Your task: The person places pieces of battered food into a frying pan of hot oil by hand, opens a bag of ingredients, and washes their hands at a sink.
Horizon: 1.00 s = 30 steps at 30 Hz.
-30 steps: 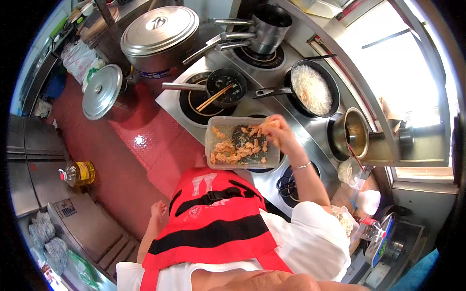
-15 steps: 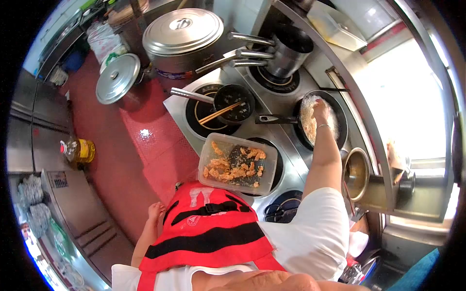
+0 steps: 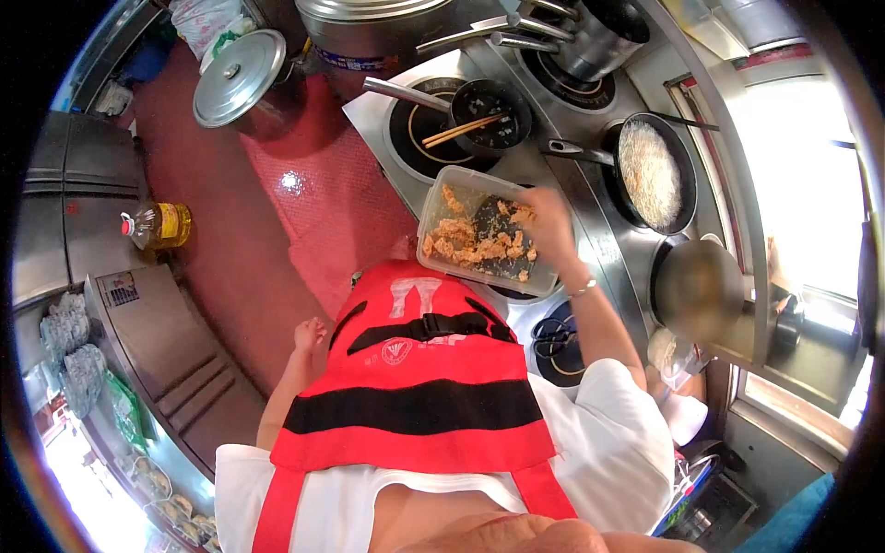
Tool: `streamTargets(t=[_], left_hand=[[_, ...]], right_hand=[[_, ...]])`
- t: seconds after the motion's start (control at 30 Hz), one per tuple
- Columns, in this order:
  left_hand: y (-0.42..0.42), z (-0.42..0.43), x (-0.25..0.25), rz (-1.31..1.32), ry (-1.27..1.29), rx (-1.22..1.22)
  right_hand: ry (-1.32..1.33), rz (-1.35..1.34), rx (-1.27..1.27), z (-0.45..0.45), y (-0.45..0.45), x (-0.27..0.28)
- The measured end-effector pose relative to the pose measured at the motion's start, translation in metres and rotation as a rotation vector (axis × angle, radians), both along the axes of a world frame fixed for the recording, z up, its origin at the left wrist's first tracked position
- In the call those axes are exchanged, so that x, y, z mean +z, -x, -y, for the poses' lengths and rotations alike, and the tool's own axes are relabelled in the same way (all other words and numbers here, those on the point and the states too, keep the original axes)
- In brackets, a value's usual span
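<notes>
The right hand (image 3: 548, 224) is over the right side of a clear plastic tub (image 3: 484, 278) of orange-coated pieces (image 3: 473, 244), which is at the near edge of the stove (image 3: 367, 112). Its grip is blurred, so whether it holds a piece cannot be told. The left hand (image 3: 311, 335) hangs empty beside the apron (image 3: 415, 405), its grip loosely curled. Beyond the tub sits a saucepan (image 3: 522, 127) with chopsticks (image 3: 464, 130); to the right, a frying pan (image 3: 684, 175) holds bubbling oil (image 3: 653, 175).
</notes>
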<state>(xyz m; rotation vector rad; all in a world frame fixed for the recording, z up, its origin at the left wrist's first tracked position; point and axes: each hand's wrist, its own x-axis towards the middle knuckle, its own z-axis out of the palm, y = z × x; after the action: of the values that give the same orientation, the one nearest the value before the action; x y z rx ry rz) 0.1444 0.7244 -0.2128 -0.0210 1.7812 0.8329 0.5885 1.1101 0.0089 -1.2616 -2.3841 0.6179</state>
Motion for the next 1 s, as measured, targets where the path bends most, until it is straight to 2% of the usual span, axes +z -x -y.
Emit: streamTargets(t=[0.03, 0.07, 0.1, 0.13, 0.2, 0.27, 0.4, 0.47, 0.5, 0.53, 0.6, 0.63, 0.7, 0.8, 0.93, 1.0], left_hand=[[0.004, -0.001, 0.004, 0.003, 0.003, 0.000], [0.007, -0.003, 0.007, 0.017, 0.011, 0.017], [0.012, -0.004, 0.005, 0.028, 0.016, 0.033], [0.018, 0.000, 0.003, 0.028, 0.019, 0.033], [0.028, 0.001, -0.002, 0.008, -0.004, -0.011], [0.035, 0.002, 0.007, 0.011, 0.005, -0.007], [0.051, 0.026, -0.008, 0.015, -0.003, -0.010], [0.048, 0.028, 0.011, -0.018, 0.035, -0.019], [0.045, 0.029, 0.019, -0.050, 0.072, -0.035], [0.052, 0.040, 0.008, -0.049, 0.071, -0.034], [0.073, 0.068, -0.026, 0.134, -0.029, -0.103], [0.069, 0.064, -0.015, 0.131, -0.031, -0.102], [0.056, 0.056, 0.012, 0.003, 0.132, -0.006], [0.046, 0.044, 0.034, -0.024, 0.110, 0.027], [0.045, 0.051, 0.007, 0.003, 0.061, 0.096], [0.044, 0.052, 0.007, 0.140, -0.128, 0.113]], right_hand=[[0.129, 0.100, 0.030, 0.021, 0.017, -0.014], [0.227, 0.266, 0.110, 0.032, 0.015, -0.055], [0.321, 0.452, 0.049, 0.045, 0.030, -0.053], [0.324, 0.451, 0.050, 0.050, 0.035, -0.059], [0.160, 0.648, 0.124, 0.053, 0.040, -0.085], [0.085, 0.607, 0.141, 0.056, 0.035, -0.117], [0.155, 0.586, 0.121, 0.049, 0.038, -0.114], [0.349, 0.287, -0.147, 0.042, 0.050, -0.096], [0.282, 0.215, -0.155, 0.041, 0.061, -0.091], [0.281, 0.215, -0.155, 0.039, 0.068, -0.096], [0.198, 0.158, 0.004, 0.027, 0.084, -0.112], [0.248, 0.305, 0.017, 0.022, 0.092, -0.116], [0.267, 0.378, 0.019, 0.025, 0.105, -0.118], [0.300, 0.496, 0.028, 0.037, 0.128, -0.103], [0.286, 0.543, 0.025, 0.047, 0.141, -0.080], [0.234, 0.565, 0.055, 0.053, 0.137, -0.095]])
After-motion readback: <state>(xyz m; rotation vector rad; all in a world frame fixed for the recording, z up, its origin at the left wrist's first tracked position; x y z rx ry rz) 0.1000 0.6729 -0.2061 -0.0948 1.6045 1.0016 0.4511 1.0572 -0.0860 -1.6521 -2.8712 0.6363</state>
